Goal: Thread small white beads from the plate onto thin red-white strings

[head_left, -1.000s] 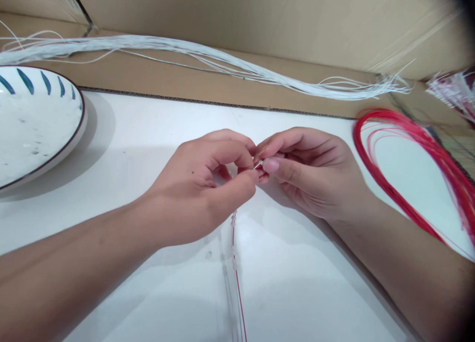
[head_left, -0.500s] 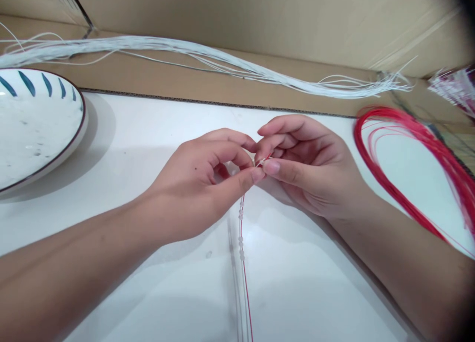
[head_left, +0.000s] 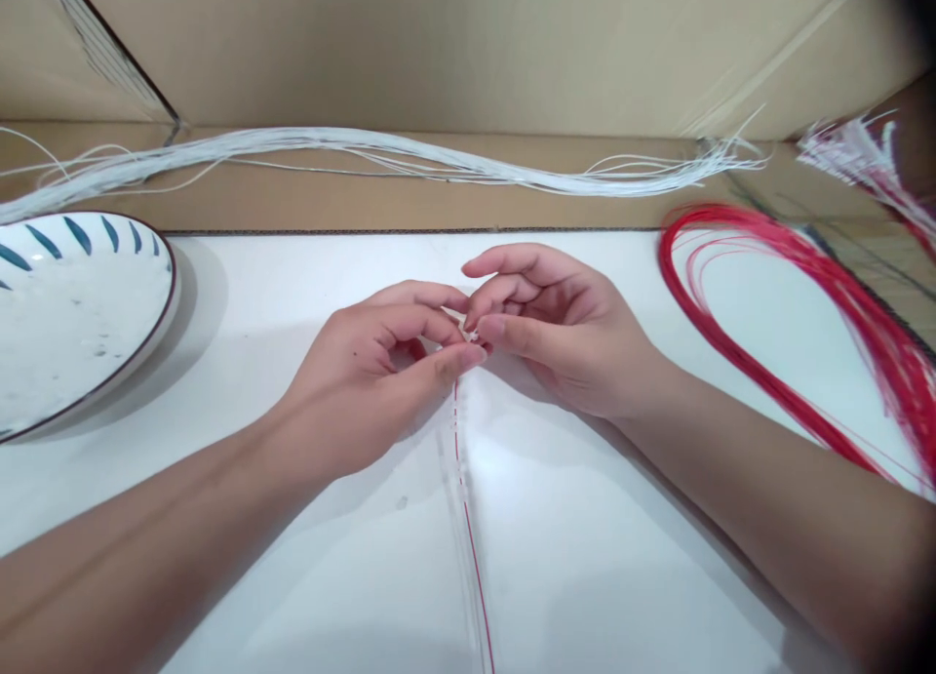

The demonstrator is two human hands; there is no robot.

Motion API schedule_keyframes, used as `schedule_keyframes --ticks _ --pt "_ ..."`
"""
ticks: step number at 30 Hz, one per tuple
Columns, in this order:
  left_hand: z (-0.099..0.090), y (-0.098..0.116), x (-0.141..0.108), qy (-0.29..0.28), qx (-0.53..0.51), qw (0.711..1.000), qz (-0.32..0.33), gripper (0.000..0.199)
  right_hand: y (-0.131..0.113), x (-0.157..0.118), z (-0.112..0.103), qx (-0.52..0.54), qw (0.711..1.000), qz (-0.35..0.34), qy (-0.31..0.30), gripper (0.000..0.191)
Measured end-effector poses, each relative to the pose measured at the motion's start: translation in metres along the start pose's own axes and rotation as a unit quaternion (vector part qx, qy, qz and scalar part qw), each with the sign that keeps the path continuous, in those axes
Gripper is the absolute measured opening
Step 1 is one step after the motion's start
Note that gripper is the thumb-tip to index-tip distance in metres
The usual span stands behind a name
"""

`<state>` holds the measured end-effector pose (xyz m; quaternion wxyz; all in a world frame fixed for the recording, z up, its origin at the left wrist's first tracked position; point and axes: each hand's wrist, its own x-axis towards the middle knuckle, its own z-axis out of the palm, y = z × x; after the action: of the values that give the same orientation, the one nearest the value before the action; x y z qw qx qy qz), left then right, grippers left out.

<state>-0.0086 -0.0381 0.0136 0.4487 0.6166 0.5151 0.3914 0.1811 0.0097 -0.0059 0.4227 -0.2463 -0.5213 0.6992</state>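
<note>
My left hand (head_left: 380, 372) and my right hand (head_left: 563, 328) meet above the white tabletop, thumb and fingertips pinched close together. Between them are the ends of thin cords, one red and one white, with a small whitish bit at the fingertips that is too small to make out. From under my left thumb the red cord (head_left: 475, 557) hangs down toward the near edge of the view, a pale strand alongside it. Small clear beads or knots sit along its upper part, blurred now. The other fingers of my right hand are loosely curled.
A white plate (head_left: 80, 333) with blue-green strokes stands at left. A bundle of white cords (head_left: 409, 152) lies along the cardboard (head_left: 307, 201) at the back. On the right is a loop of red cords (head_left: 731, 337), with more white and red strands (head_left: 859, 162) behind.
The view has tilted and shifted, so the background sits lower. Both hands stay pinched together at the cords, with slight finger movement; the strand below them has swung a little.
</note>
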Motion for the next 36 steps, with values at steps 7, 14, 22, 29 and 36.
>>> schedule_keyframes --ticks 7,14,22,29,36 --pt "-0.002 0.001 -0.001 -0.001 0.004 1.0 -0.008 0.023 0.0 0.0 0.006 -0.033 0.998 -0.045 0.028 0.023" --pt "-0.002 0.001 -0.001 -0.011 -0.002 1.0 0.012 0.012 -0.004 -0.003 0.007 -0.07 0.993 -0.062 0.067 0.028" --pt "-0.003 0.003 -0.003 -0.032 -0.017 0.999 0.003 0.013 -0.004 -0.003 0.009 -0.134 0.984 -0.075 0.086 0.027" --pt "-0.001 0.001 0.002 0.014 -0.051 0.998 -0.039 0.018 -0.01 -0.018 0.022 -0.412 0.865 -0.285 0.014 0.015" --pt "-0.002 -0.004 0.007 0.015 -0.066 0.997 -0.033 0.017 -0.001 -0.046 0.052 -0.558 0.774 -0.196 -0.226 0.013"
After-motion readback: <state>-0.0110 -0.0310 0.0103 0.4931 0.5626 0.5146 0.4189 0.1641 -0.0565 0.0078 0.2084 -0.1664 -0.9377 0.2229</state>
